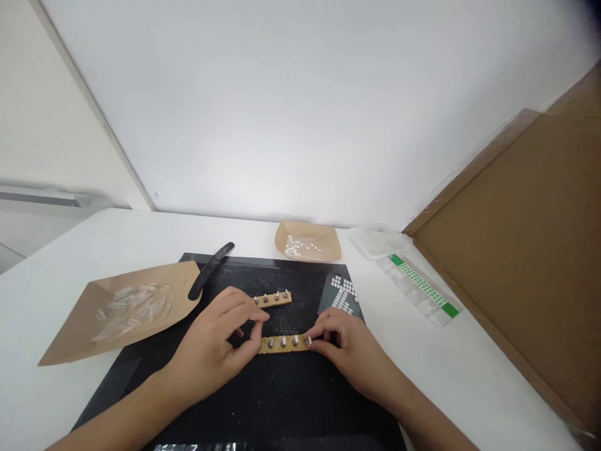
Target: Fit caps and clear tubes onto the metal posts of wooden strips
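Observation:
The near cork strip point(277, 344) lies on a black mat, carrying small metal pegs with white tips. My right hand point(345, 338) is at its right end, thumb and forefinger closed on the white-tipped peg point(308, 341) there. My left hand point(218, 338) is at the strip's other end, thumb and forefinger pinched together. That hand covers the strip's left end, and I cannot make out what is in the pinch. Behind lies a second cork strip point(277, 299) with similar pegs, partly hidden by my left hand. A dark sheet of white adhesive dots point(342, 294) lies beyond my right hand.
A cardboard tray point(70, 332) of clear nail tips point(138, 307) is at left, with a black curved nail file point(211, 269) against its edge. Behind the mat point(282, 407) stands a smaller tray point(326, 244) with white bits. Clear packaging point(417, 285) and a cardboard box point(516, 238) are at right.

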Tool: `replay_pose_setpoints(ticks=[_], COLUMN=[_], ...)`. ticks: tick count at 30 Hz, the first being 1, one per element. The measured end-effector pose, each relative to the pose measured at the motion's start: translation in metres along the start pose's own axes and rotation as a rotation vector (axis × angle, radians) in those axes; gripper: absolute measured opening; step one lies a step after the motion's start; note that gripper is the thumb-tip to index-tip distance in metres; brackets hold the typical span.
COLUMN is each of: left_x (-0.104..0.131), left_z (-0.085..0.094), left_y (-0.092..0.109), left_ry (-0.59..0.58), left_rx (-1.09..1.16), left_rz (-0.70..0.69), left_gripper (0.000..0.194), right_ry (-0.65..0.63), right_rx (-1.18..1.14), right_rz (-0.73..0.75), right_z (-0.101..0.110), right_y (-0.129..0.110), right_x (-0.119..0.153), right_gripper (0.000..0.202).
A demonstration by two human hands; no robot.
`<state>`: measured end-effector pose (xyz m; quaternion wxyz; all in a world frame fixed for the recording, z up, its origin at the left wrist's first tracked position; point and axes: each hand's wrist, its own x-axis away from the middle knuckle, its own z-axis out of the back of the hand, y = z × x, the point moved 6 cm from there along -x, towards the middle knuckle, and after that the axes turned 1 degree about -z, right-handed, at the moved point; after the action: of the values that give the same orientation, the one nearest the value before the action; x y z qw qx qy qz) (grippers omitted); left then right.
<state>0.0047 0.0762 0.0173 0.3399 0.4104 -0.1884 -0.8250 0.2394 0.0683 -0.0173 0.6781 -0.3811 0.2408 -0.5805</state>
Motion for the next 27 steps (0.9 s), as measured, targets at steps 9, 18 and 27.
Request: replay_pose_setpoints(ticks=[9, 18, 27], left_x=[0.000, 0.001, 0.003], left_z=[-0.006, -0.006, -0.007], left_y=[0.000, -0.008, -0.016], left_ry=[-0.092, -0.145, -0.153], left_rx=[-0.009, -0.039, -0.105], left_rz=[0.030, 0.069, 0.121], left_gripper=[0.016, 0.015, 0.015], right_ry=[-0.024, -0.030, -0.018], right_rx=[-0.002, -0.021, 0.002], right_rz=[-0.012, -0.009, 0.009], right_z=[0.001, 0.002, 0.001], right_y=[0.000, -0.001, -0.002], right_x=[0.001, 0.003, 0.005], right_gripper=[0.014, 0.011, 0.016])
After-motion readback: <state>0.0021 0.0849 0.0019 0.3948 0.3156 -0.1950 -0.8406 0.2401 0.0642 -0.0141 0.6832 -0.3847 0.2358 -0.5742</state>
